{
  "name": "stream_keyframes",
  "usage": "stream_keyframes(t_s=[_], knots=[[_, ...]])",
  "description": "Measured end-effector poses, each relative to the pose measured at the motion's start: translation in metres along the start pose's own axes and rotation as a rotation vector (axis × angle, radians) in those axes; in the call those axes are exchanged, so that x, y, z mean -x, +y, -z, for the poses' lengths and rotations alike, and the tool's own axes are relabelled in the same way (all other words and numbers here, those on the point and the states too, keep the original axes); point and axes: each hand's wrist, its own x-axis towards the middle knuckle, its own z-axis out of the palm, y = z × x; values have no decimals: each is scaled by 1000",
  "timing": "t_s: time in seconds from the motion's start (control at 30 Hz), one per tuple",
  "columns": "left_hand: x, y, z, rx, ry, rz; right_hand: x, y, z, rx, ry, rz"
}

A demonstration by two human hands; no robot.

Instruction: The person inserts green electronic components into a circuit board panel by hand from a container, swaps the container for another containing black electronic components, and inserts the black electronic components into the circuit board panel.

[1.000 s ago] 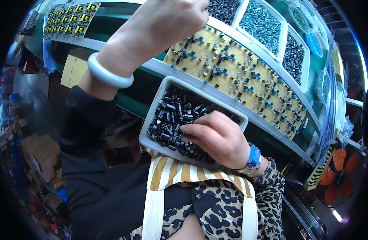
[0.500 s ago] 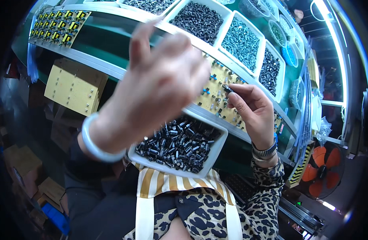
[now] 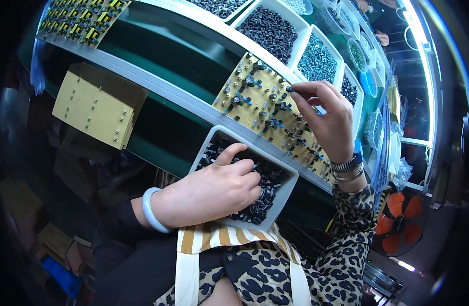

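My left hand reaches palm down into a white tray of black cylindrical capacitors. Its fingers are curled, one standing a little away from the others. The tips are hidden, so whatever they hold does not show. Over the yellow circuit board sheet, my right hand pinches a small dark capacitor between thumb and forefinger. Rows of small upright parts and blue components fill the sheet, which lies on the green bench inside the metal rail.
White bins of black parts and teal parts line the far side. A finished-looking board with yellow-topped parts lies far left. Stacked yellow boards stand at left, near the metal rail. An orange-bladed fan stands lower right.
My left hand has dropped from above the rail into the tray of capacitors. My right hand has moved slightly up, still pinching a capacitor. The whole view has shifted, showing more of the board.
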Motion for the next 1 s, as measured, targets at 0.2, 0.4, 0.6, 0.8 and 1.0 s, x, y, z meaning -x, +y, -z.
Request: stream_keyframes(t_s=[0.2,0.4,0.6,0.8,1.0], knots=[[-1,2,-4,103,91,-26,-7,0,3,178,-61,36],[-8,7,-18,222,267,-53,-13,2,8,243,-108,184],[-12,0,-27,512,396,-43,-18,4,13,269,-164,235],[-9,-1,-25,673,457,-8,-22,5,14,260,-189,251],[-7,-2,-21,698,537,2,-23,10,15,153,-204,199]])
